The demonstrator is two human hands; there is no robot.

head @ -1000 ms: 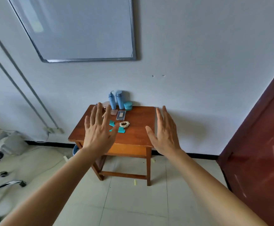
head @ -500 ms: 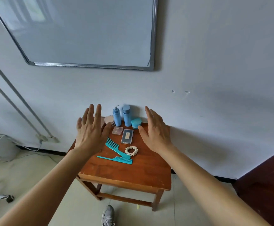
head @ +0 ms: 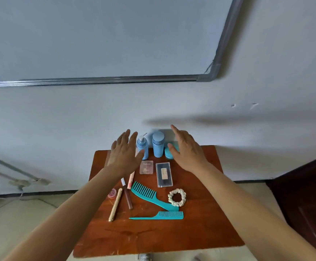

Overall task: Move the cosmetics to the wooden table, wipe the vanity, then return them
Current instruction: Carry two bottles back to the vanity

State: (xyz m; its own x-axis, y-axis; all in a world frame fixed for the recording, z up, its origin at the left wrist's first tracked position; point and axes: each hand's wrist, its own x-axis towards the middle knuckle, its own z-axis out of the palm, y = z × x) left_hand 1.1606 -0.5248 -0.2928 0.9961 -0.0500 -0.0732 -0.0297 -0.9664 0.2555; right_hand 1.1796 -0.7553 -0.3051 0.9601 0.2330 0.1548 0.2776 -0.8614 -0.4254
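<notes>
A small wooden table (head: 200, 232) against the wall carries the cosmetics. At its back stand a blue pump bottle (head: 142, 146), a blue capped bottle (head: 158, 144) and a teal jar (head: 169, 153), partly behind my right hand. In front lie a pink compact (head: 146, 167), a dark palette (head: 164, 174), two teal combs (head: 149, 195) (head: 162, 215), a cream scrunchie (head: 177, 197), a gold tube (head: 115, 204), a brown lip gloss (head: 127, 196) and a small pink pot (head: 112, 193). My left hand (head: 124, 153) hovers open left of the pump bottle. My right hand (head: 186, 149) hovers open over the jar.
A framed whiteboard (head: 115, 79) hangs on the wall above the table. A dark red door (head: 307, 194) stands at the right. Pipes and cables (head: 21, 178) run along the wall at the lower left. Pale floor tiles lie below.
I have come closer to the table, which now fills the lower view. Both open hands have reached forward to the bottles at its back.
</notes>
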